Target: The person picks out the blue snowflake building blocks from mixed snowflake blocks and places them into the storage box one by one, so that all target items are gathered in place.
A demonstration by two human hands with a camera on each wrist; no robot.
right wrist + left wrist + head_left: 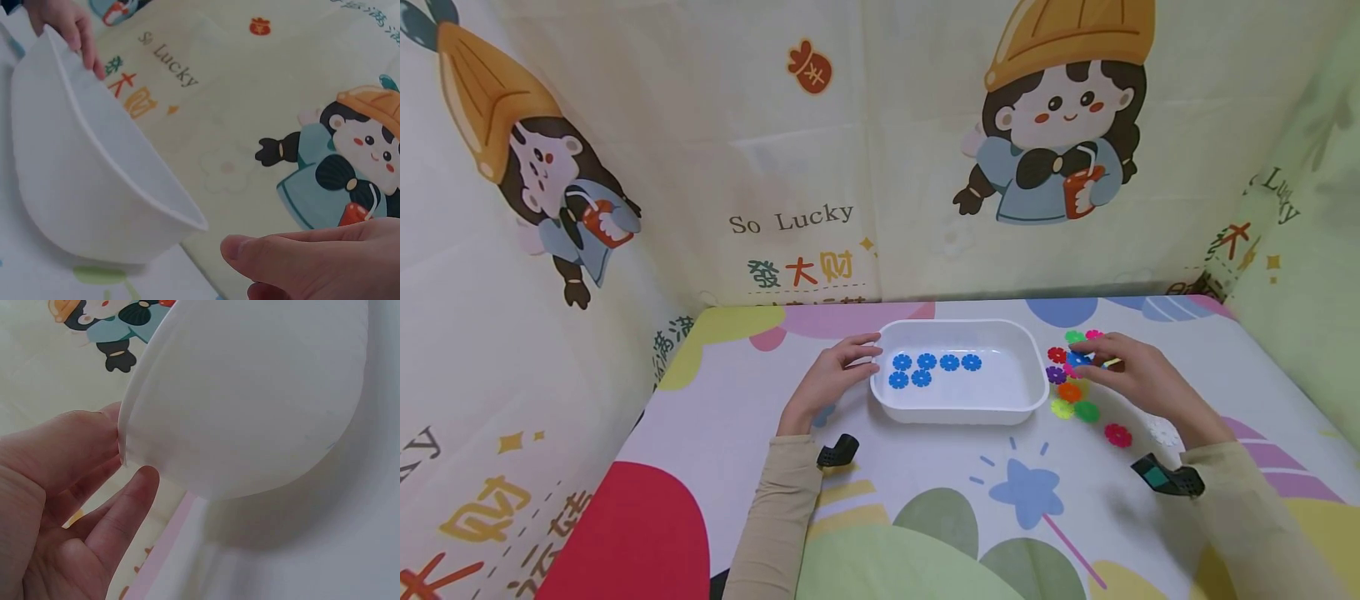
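The head view shows six blue discs (pixel 927 361) in the white tray (pixel 1013 379), the left hand (pixel 835 372) pinching its nine-o'clock rim, the right hand (pixel 1138 375) at loose discs (pixel 1069 392) off three o'clock, whether pinching one I cannot tell; the left wrist view has the tray at two o'clock from its hand, the right wrist view, ten.

We find free room over the right end of the white tray (pixel 1011 379) and along the bench (pixel 925 475) between the forearms. Blue flower discs (pixel 950 362) take up the tray's left and middle, and the left hand (pixel 835 375) closes off its left end. Right of it, loose coloured discs (pixel 1070 392) and the right hand (pixel 1138 375) crowd our way.
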